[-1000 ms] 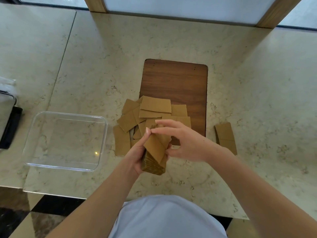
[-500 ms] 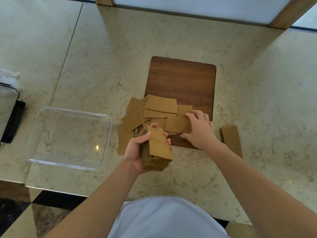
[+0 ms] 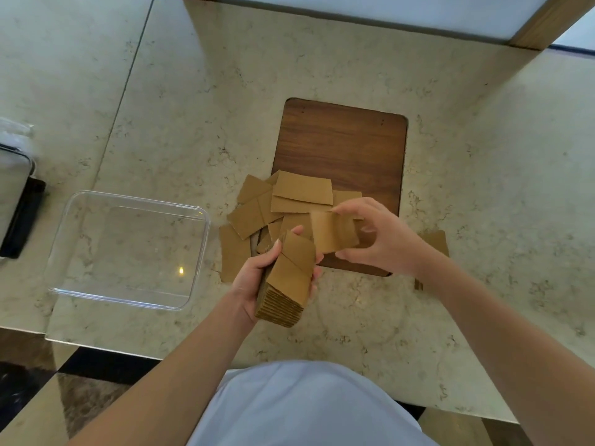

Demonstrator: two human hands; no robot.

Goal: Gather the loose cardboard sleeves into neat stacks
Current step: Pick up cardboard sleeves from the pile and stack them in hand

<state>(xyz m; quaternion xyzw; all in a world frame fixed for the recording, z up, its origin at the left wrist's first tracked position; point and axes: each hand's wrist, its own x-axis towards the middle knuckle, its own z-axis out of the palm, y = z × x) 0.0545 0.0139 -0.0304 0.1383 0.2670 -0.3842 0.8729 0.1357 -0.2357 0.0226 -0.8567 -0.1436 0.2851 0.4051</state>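
Observation:
My left hand point(image 3: 254, 281) grips a thick stack of brown cardboard sleeves point(image 3: 286, 284), held above the marble counter near its front edge. My right hand point(image 3: 383, 243) pinches a single cardboard sleeve point(image 3: 335, 231) by its right end, just above and to the right of the stack. Behind the hands, several loose sleeves point(image 3: 289, 201) lie overlapping, partly on the wooden board point(image 3: 341, 146). A small pile of sleeves point(image 3: 434, 241) lies to the right, mostly hidden by my right forearm.
A clear plastic tray point(image 3: 128, 249) stands to the left of the loose sleeves. A black-and-silver appliance point(image 3: 16, 201) sits at the far left edge. The counter's front edge runs just below the tray. A window frame lines the far side.
My right hand reached onto the loose pile, took one sleeve and lifted it back toward the stack. My left hand kept hold of the stack.

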